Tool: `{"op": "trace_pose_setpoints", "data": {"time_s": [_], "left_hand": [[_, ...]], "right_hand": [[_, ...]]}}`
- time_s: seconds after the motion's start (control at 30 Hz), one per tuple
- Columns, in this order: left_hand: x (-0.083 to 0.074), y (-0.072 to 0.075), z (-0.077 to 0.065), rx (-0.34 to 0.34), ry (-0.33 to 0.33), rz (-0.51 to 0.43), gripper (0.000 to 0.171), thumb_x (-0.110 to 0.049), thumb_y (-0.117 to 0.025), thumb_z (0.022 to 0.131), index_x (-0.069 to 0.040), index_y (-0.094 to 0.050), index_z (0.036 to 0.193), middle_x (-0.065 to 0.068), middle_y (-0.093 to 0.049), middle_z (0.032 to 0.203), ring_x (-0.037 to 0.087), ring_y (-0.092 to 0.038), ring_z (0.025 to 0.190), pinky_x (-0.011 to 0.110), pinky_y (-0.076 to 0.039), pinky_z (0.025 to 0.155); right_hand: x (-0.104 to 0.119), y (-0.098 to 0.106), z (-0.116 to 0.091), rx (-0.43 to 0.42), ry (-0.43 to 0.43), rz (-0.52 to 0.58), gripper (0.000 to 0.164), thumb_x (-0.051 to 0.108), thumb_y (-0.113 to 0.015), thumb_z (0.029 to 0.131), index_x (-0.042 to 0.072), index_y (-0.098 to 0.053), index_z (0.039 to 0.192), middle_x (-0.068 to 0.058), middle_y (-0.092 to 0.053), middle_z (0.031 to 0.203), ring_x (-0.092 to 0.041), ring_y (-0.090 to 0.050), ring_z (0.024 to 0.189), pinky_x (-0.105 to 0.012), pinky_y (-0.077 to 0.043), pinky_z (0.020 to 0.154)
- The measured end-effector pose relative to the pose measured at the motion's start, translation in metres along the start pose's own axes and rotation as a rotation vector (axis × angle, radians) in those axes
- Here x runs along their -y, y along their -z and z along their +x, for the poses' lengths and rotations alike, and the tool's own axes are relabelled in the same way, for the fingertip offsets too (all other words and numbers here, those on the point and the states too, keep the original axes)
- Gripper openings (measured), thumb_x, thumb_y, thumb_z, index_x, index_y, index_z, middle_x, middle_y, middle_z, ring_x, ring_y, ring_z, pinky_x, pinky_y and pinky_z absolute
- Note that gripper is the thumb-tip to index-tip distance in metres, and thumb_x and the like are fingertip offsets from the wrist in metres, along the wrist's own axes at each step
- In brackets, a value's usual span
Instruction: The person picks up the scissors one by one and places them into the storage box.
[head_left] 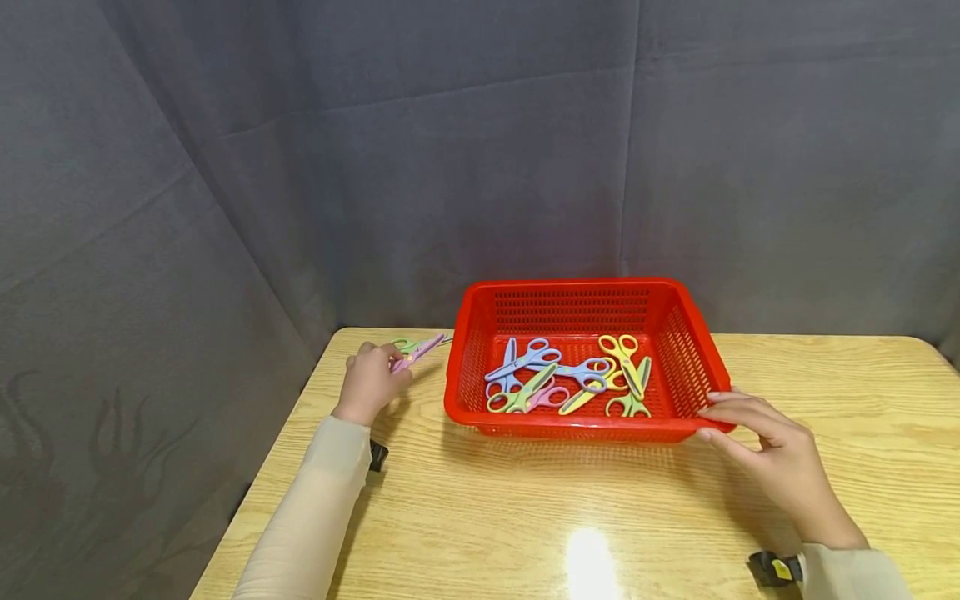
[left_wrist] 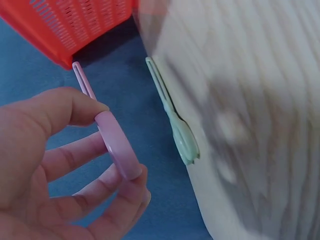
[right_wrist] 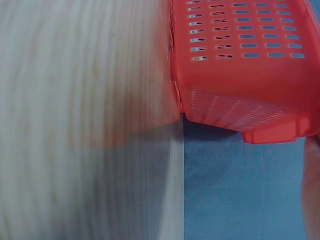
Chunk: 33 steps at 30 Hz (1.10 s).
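Observation:
My left hand pinches a pair of pink-purple scissors by the handle between thumb and fingers, above the table at the left of the basket. In the left wrist view the pink scissors are held with their blades pointing away from the palm. Green scissors lie on the table edge beside them. With thumb and fingers, my right hand grips the front right corner of a red plastic basket. Inside it lie several blue scissors, yellow scissors, green scissors and pink scissors.
The basket stands at the back of a wooden table. Grey cloth hangs behind the table and along its left side. A black strap is at the right wrist.

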<state>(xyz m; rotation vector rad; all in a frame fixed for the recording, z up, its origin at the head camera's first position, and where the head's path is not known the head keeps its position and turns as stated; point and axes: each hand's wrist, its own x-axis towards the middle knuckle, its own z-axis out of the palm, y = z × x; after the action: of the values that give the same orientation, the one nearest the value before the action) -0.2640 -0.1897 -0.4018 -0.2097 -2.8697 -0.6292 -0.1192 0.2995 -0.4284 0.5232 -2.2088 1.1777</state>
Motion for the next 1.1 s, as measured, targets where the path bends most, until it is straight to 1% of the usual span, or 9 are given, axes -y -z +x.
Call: {"op": "trace_pose_setpoints", "data": {"time_s": [0.13, 0.33, 0.53, 0.8, 0.87, 0.97, 1.1], "left_hand": [[-0.008, 0.003, 0.003, -0.015, 0.011, -0.019, 0.024, -0.013, -0.073, 0.087, 0.003, -0.072, 0.104, 0.021, -0.066, 0.097, 0.037, -0.057, 0.089, 0.048, -0.04, 0.079], [-0.017, 0.009, 0.008, -0.053, 0.01, -0.032, 0.024, -0.014, -0.073, 0.087, 0.001, -0.073, 0.106, 0.021, -0.067, 0.099, 0.039, -0.058, 0.094, 0.049, -0.041, 0.081], [-0.028, 0.018, 0.011, -0.082, -0.013, -0.026, 0.026, -0.014, -0.072, 0.087, 0.001, -0.073, 0.108, 0.02, -0.069, 0.099, 0.039, -0.059, 0.097, 0.051, -0.043, 0.085], [-0.04, 0.024, 0.013, -0.084, -0.031, -0.035, 0.023, -0.015, -0.072, 0.086, -0.001, -0.074, 0.104, 0.021, -0.066, 0.101, 0.04, -0.059, 0.093, 0.052, -0.045, 0.084], [-0.043, 0.025, 0.013, -0.088, -0.044, -0.031, 0.021, -0.014, -0.071, 0.086, -0.001, -0.074, 0.103, 0.02, -0.066, 0.098, 0.039, -0.059, 0.093, 0.052, -0.044, 0.084], [-0.049, 0.028, 0.013, -0.095, -0.074, -0.029, 0.019, -0.013, -0.071, 0.086, -0.001, -0.074, 0.1, 0.017, -0.067, 0.092, 0.038, -0.058, 0.094, 0.051, -0.042, 0.083], [-0.061, 0.031, 0.013, -0.101, -0.118, -0.02, 0.017, -0.012, -0.07, 0.087, -0.001, -0.074, 0.099, 0.014, -0.069, 0.089, 0.036, -0.058, 0.097, 0.05, -0.041, 0.086]], "right_hand": [[-0.001, 0.0, 0.001, -0.007, 0.02, 0.004, 0.049, -0.026, -0.082, 0.06, 0.002, -0.078, 0.099, -0.008, -0.073, 0.114, -0.008, -0.06, 0.122, -0.018, -0.04, 0.108], [-0.001, 0.0, 0.003, -0.012, 0.028, 0.015, 0.049, -0.027, -0.082, 0.06, 0.002, -0.078, 0.099, -0.008, -0.073, 0.113, -0.01, -0.06, 0.122, -0.018, -0.04, 0.108], [-0.002, -0.001, 0.003, -0.005, 0.015, 0.011, 0.047, -0.026, -0.082, 0.061, 0.001, -0.078, 0.099, -0.01, -0.073, 0.112, -0.008, -0.06, 0.121, -0.019, -0.04, 0.108], [-0.006, -0.002, 0.003, -0.022, 0.041, 0.018, 0.05, -0.027, -0.082, 0.058, 0.001, -0.078, 0.099, 0.0, -0.073, 0.115, -0.008, -0.06, 0.122, -0.017, -0.04, 0.107], [-0.007, -0.003, 0.002, -0.024, 0.043, 0.023, 0.05, -0.027, -0.082, 0.058, 0.001, -0.078, 0.099, 0.0, -0.073, 0.115, -0.009, -0.06, 0.122, -0.017, -0.04, 0.107], [-0.006, -0.002, 0.001, -0.022, 0.037, 0.019, 0.049, -0.027, -0.082, 0.059, 0.002, -0.078, 0.099, -0.003, -0.073, 0.114, -0.009, -0.06, 0.122, -0.017, -0.04, 0.107], [-0.003, -0.001, -0.001, -0.014, -0.011, 0.018, 0.046, -0.026, -0.082, 0.062, 0.002, -0.078, 0.099, -0.007, -0.073, 0.114, -0.008, -0.059, 0.122, -0.016, -0.04, 0.107]]}}
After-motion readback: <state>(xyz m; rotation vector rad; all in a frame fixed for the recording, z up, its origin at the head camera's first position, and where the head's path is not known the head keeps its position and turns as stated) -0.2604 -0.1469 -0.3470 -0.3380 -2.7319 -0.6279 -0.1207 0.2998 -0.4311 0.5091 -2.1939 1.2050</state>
